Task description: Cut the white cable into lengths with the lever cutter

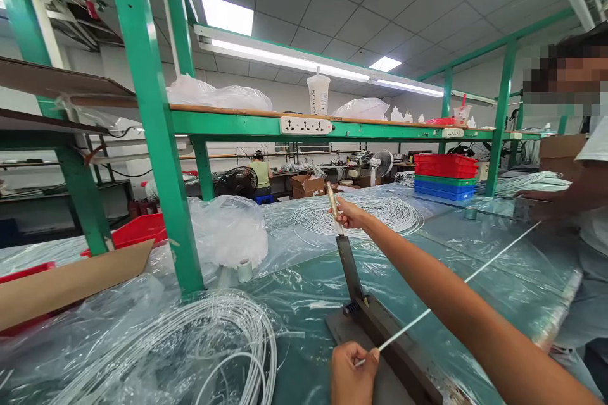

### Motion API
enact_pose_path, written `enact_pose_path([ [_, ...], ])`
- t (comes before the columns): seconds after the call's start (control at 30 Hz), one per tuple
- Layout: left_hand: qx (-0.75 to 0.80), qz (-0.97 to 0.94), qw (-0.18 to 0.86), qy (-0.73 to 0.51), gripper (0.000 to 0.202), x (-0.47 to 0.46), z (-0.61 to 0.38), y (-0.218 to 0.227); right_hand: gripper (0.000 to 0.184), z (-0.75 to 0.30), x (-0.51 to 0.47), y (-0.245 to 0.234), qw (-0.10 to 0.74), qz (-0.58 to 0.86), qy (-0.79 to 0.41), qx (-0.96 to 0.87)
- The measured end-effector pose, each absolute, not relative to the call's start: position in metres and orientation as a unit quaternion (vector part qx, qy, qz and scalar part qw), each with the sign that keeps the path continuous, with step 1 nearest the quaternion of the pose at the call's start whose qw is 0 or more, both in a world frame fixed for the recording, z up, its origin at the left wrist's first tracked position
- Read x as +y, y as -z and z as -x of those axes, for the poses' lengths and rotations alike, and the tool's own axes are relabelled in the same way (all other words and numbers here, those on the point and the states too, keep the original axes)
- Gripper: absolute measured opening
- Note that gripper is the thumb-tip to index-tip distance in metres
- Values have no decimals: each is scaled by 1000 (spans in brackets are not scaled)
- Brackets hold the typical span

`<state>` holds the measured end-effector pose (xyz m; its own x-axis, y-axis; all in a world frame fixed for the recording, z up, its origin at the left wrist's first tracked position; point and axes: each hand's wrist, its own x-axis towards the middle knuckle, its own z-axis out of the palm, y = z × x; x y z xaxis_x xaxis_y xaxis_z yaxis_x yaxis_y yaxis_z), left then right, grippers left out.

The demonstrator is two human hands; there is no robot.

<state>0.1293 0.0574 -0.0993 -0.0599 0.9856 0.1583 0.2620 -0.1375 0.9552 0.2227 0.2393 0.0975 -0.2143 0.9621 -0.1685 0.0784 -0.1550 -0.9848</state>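
Observation:
My left hand (352, 372) is closed at the bottom, pinching a thin white cable (408, 327) close to one end. From there the cable runs up to the right, passing behind my right forearm, toward the person at the right edge. My right hand (350, 212) reaches across and grips the pale handle (332, 201) of a metal lever (350, 269). This lever stands raised, joined to a heavy dark metal base (394, 349) that looks like a bench cutter. My left hand is beside that base, over its flat plate.
Coils of white cable lie at front left (247, 329) and behind the lever (380, 214). A green post (156, 120) rises on the left beside a plastic bag (230, 231) and a tape roll (245, 270). Stacked trays (445, 176) stand at the back; a co-worker (589, 183) is at right.

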Motion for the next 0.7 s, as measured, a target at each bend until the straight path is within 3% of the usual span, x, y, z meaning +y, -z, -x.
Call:
enact_pose_path([
  [0.17, 536, -572, 390, -482, 28, 57, -129, 97, 57, -264, 181, -112, 412, 435, -591, -540],
  [0.37, 536, -582, 397, -466, 28, 53, -126, 91, 35, -325, 66, -87, 426, 408, -627, -509],
  [0.47, 534, -583, 398, -466, 29, 51, -125, 89, 27, -339, 12, -67, 403, 459, -633, -475],
  [0.63, 530, -585, 397, -468, 29, 49, -125, 88, 60, -344, -32, -49, 375, 543, -618, -428],
  [0.7, 530, -586, 397, -468, 29, 49, -125, 87, 58, -344, -36, -40, 343, 551, -626, -432],
])
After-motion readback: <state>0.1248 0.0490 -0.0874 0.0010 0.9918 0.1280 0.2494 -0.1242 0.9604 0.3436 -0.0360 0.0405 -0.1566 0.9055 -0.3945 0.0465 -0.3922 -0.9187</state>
